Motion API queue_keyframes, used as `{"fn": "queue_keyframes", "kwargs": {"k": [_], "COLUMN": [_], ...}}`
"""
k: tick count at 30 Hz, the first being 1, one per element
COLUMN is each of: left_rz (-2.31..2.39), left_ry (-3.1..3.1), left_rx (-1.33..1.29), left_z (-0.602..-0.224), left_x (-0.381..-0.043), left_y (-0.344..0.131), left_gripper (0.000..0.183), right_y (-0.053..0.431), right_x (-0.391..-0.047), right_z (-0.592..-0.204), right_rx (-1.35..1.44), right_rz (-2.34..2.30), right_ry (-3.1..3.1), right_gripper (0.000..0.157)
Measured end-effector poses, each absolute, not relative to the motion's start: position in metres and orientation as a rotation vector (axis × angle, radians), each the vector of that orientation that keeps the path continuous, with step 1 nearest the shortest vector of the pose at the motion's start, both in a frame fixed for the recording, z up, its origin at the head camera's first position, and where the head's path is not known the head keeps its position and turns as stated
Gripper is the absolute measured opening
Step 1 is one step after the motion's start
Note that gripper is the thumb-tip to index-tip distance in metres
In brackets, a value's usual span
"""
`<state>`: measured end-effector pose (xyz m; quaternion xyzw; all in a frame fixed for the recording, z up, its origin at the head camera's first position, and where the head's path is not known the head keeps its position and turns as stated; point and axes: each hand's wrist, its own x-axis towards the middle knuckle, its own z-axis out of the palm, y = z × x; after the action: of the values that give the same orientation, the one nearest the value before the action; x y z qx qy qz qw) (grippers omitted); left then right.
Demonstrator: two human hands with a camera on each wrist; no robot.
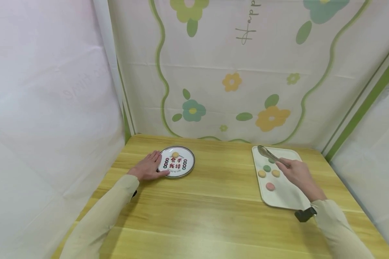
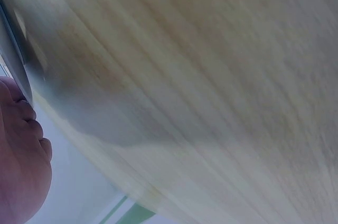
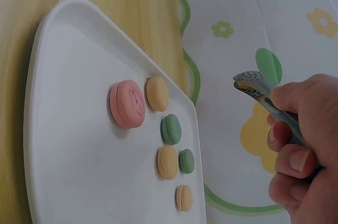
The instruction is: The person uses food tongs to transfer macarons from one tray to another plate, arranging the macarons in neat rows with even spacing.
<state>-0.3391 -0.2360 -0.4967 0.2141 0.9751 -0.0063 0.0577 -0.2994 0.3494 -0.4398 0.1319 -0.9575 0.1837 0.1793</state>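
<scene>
My left hand (image 1: pixel 149 167) lies flat at the left of a round white plate (image 1: pixel 190 155), its outstretched fingers and thumb touching the rim. One yellow macaron (image 1: pixel 175 155) sits on that plate, near its back. My right hand (image 1: pixel 296 174) grips metal tongs (image 3: pixel 256 84) with perforated ends, held above the white tray (image 1: pixel 288 194). The tips of the tongs stand close together. On the tray are a pink macaron (image 3: pixel 128 104), green macarons (image 3: pixel 171 129) and yellow macarons (image 3: pixel 168 162). In the left wrist view, only part of the left hand (image 2: pixel 24 155) shows, beside the plate's edge.
The wooden table (image 1: pixel 210 212) stretches between plate and tray. A white cloth (image 1: pixel 214 100) with printed flowers hangs behind it, and more cloth panels enclose both sides. Black wrist gear (image 1: pixel 305 214) shows by the right sleeve.
</scene>
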Motion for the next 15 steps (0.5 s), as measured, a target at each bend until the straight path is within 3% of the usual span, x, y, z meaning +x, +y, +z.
{"fn": "queue_keyframes", "kwargs": {"k": [15], "left_rz": [-0.004], "left_ry": [2.971], "left_rx": [0.663], "left_z": [-0.491], "left_x": [-0.332], "left_y": [-0.24], "left_gripper": [0.104], "right_y": [0.306], "right_x": [-0.312], "right_z": [-0.444], "right_rx": [0.401], "right_rz": [0.68], "right_ry": [-2.725], "right_gripper": [0.023]}}
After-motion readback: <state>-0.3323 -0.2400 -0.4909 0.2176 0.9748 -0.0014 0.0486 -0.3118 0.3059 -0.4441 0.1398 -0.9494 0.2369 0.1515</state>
